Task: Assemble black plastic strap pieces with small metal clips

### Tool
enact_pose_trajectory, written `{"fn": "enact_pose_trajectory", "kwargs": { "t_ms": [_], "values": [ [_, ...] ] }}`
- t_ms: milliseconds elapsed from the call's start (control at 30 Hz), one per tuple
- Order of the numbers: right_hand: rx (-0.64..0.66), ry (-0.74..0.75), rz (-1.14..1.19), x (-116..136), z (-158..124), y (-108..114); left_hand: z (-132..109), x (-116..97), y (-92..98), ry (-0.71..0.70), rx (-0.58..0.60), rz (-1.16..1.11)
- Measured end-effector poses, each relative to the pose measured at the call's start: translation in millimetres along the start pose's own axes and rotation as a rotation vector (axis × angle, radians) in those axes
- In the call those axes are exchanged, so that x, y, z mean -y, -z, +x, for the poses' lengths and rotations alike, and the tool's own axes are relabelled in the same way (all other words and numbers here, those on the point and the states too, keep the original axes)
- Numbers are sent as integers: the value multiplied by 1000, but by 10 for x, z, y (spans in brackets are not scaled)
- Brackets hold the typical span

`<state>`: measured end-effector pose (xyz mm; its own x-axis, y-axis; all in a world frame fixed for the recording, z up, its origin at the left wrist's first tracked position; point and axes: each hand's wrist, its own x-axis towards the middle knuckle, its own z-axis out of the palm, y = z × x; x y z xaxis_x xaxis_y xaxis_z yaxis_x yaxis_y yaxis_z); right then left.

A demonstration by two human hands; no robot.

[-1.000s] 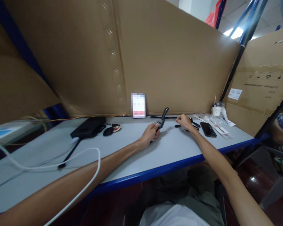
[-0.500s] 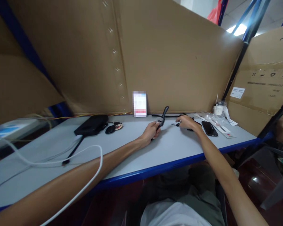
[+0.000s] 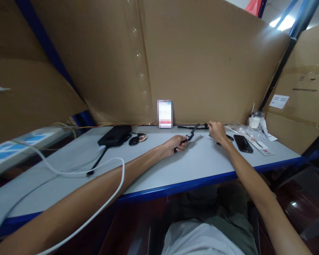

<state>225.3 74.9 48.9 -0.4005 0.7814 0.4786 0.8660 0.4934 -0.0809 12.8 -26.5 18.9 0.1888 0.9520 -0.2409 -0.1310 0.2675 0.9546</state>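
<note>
My left hand (image 3: 178,144) is closed around a slim black hinged tool (image 3: 195,128), whose handle points up and to the right; its exact kind does not show. Beyond it, a thin black strap (image 3: 184,127) lies along the back of the table. A small metallic piece (image 3: 199,137) is just right of the tool. My right hand (image 3: 217,131) is closed near the cardboard, with a small dark item at its fingertips that I cannot make out. Other dark things lie partly hidden under that hand.
A phone (image 3: 243,143) lies right of my right hand, near clear plastic packaging (image 3: 251,134) and a cup (image 3: 254,122). A lit screen (image 3: 165,114) leans on the cardboard wall (image 3: 191,63). On the left are a black case (image 3: 115,135), a mouse-like object (image 3: 134,140) and a white cable (image 3: 119,187).
My right hand has shifted toward the back of the table, its fingers now at a small dark item. The black tool in my left hand has tilted lower toward the right.
</note>
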Motion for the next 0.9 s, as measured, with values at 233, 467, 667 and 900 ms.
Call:
{"fn": "enact_pose_trajectory", "kwargs": {
  "t_ms": [233, 467, 667, 900],
  "values": [
    [-188, 405, 228, 326, -78, -86, 66, -29, 65, 73, 117, 58],
    [-64, 616, 57, 445, -220, -105, 87, -42, 82, 107, 141, -5],
    [-16, 588, 132, 420, -194, -69, 88, -66, 73, 104, 139, -86],
    [14, 601, 215, 438, -191, -104, 34, -53, 39, 20, 148, -30]
  ]
}}
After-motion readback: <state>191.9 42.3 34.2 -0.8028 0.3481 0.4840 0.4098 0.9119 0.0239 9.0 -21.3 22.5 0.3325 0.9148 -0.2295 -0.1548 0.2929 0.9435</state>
